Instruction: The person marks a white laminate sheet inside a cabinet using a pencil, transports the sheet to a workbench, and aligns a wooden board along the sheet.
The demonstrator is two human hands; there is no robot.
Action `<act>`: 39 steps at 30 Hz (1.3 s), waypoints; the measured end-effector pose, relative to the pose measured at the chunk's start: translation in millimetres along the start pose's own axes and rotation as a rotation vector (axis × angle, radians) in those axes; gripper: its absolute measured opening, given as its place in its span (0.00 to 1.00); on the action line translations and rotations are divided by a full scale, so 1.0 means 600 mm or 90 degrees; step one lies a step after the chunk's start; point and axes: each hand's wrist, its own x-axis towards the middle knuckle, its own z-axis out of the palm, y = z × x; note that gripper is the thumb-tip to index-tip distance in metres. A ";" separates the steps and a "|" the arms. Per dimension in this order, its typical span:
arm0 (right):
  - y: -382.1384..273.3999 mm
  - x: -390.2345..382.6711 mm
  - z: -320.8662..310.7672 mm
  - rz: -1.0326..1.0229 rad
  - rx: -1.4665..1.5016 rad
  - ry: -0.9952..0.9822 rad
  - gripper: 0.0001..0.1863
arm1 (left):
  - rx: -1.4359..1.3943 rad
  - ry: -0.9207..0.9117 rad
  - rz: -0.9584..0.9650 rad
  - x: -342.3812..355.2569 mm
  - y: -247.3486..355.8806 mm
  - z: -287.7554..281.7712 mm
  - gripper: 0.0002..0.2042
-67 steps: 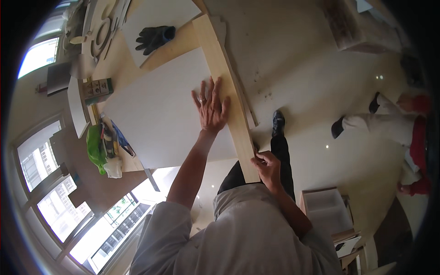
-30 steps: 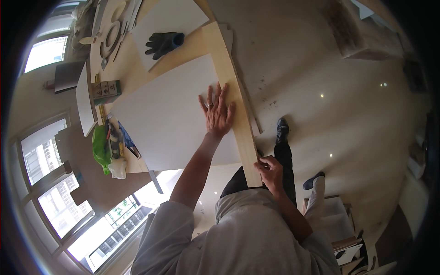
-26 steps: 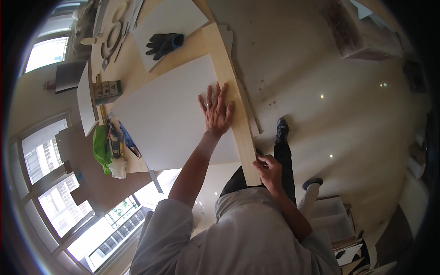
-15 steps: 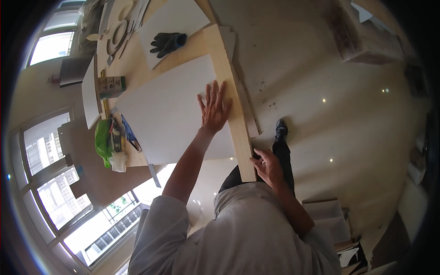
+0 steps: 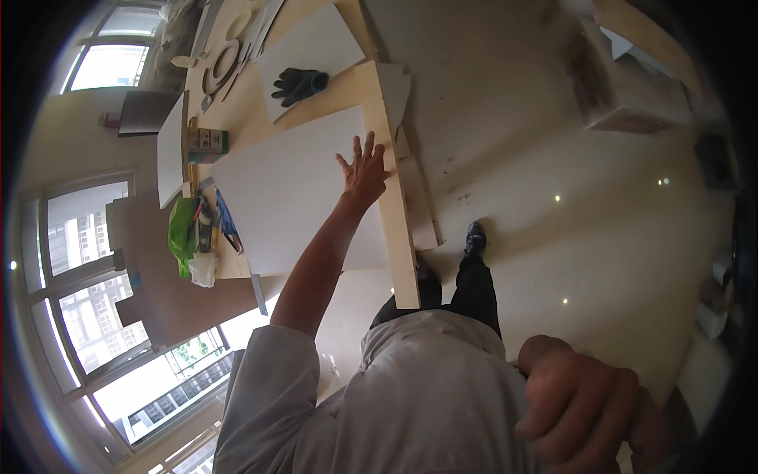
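Observation:
My left hand [image 5: 365, 172] rests with spread fingers across the inner edge of a long, pale wooden strip [image 5: 399, 245] and the large white sheet [image 5: 288, 193] beside it. The strip runs along the table's right side, its near end reaching my waist. Close to the camera at lower right, my right hand [image 5: 584, 403] is curled with its knuckles up. Whatever its fingers hold, if anything, is hidden. It is apart from the strip.
A dark work glove [image 5: 300, 85] lies on a smaller white sheet [image 5: 328, 47] farther up. Tape-like rings [image 5: 221, 67], a small box [image 5: 208, 141] and a green bag [image 5: 182, 235] sit toward the left. Thin boards [image 5: 414, 186] jut out right of the strip.
My right hand has left the strip's near end and come down and right, up close to the camera, its fingers now curled. My left hand stays on the strip and sheet.

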 end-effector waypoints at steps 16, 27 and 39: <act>-0.036 -0.238 0.080 0.106 -0.359 0.285 0.17 | -0.116 -0.014 0.008 0.013 -0.001 -0.020 0.31; 0.114 -0.494 0.250 0.101 -0.578 0.665 0.23 | -0.225 0.200 0.185 -0.021 -0.046 0.059 0.21; 0.147 -0.570 0.385 0.172 -0.800 0.856 0.09 | -0.115 0.349 0.355 0.144 -0.155 0.140 0.24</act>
